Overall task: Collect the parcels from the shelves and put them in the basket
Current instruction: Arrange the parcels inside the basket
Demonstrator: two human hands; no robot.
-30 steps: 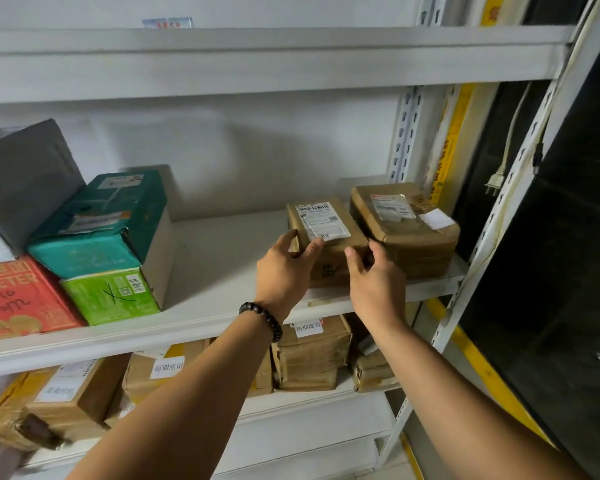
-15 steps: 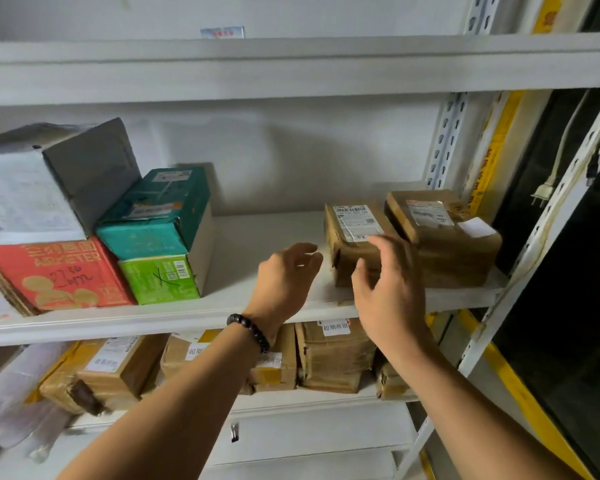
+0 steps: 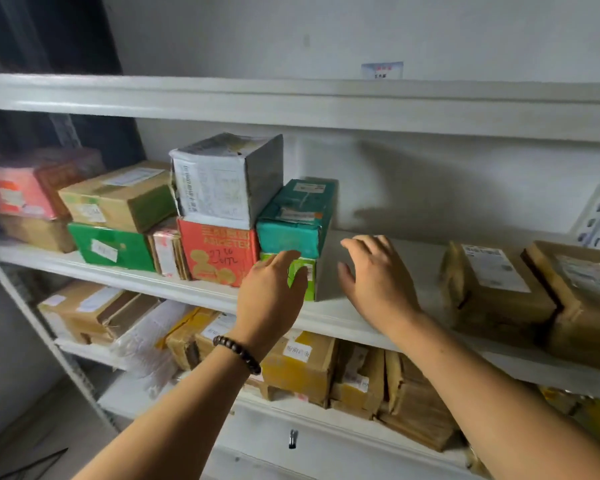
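Your left hand [image 3: 272, 299] is in front of the light green parcel [image 3: 308, 277], fingers almost straight and together; I cannot tell if they touch it. Your right hand [image 3: 374, 282] is just beside its right side, fingers loosely spread, holding nothing. The parcel stands on the middle shelf [image 3: 329, 315], under a teal parcel [image 3: 293, 223].

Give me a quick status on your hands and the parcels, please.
Both hands open, empty: left hand at the light green parcel, right hand beside it. No parcel lifted yet. Teal parcel stacked on top.
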